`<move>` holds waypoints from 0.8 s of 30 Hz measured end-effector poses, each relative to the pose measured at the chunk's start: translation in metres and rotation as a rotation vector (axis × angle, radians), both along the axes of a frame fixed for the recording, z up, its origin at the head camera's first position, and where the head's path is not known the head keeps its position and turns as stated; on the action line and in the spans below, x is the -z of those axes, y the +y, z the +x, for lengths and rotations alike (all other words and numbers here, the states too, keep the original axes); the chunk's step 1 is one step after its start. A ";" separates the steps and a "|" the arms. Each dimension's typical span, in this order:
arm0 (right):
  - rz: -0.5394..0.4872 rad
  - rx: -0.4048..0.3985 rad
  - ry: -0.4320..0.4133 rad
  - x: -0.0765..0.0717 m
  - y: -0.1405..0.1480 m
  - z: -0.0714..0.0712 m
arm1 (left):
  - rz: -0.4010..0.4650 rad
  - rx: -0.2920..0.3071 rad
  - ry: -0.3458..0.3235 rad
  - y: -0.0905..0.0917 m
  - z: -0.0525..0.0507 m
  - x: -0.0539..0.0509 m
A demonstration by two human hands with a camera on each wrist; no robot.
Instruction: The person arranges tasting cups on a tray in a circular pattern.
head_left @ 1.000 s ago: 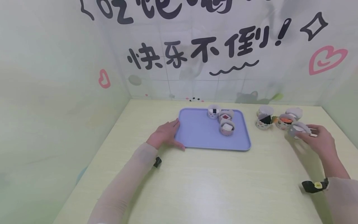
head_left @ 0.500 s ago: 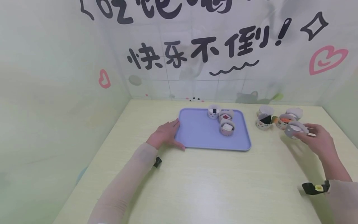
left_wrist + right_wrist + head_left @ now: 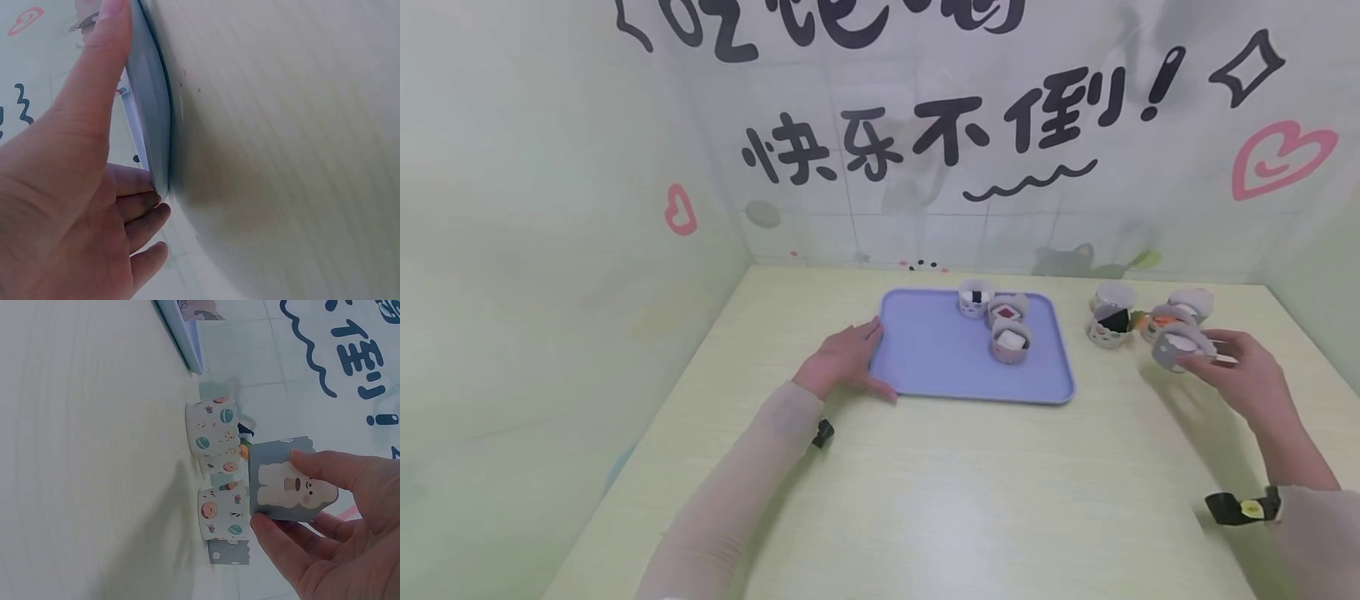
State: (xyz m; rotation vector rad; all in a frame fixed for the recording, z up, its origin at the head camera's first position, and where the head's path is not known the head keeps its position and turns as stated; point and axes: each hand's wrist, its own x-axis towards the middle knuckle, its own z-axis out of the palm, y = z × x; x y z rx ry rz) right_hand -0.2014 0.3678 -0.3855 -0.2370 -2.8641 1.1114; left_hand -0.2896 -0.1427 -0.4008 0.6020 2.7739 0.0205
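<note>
My left hand rests against the left edge of a blue tray. In the left wrist view its straight thumb lies along the tray's rim, and the fingers touch the corner. At the right, my right hand pinches a grey paper cup printed with a white bear, holding it above the table. Something pale is inside that cup. On the tray's right half stand three small paper cups: one with a black-and-white piece, one with a red diamond, one with a white filling.
Several more cups stand behind the held one, among them a patterned cup with a black triangle and another with an orange topping. The pale wooden table reaches a lettered back wall.
My right hand has moved slightly left with the grey cup, now in front of the orange-topped one. The left hand and the tray stay where they were.
</note>
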 end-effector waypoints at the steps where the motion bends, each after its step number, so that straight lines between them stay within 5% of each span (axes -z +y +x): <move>1: -0.001 -0.005 0.007 0.000 -0.001 0.000 | -0.001 0.001 0.002 0.000 0.000 0.000; 24: -0.003 -0.081 0.021 0.000 -0.022 0.002 | 0.005 -0.010 -0.008 0.000 0.000 -0.001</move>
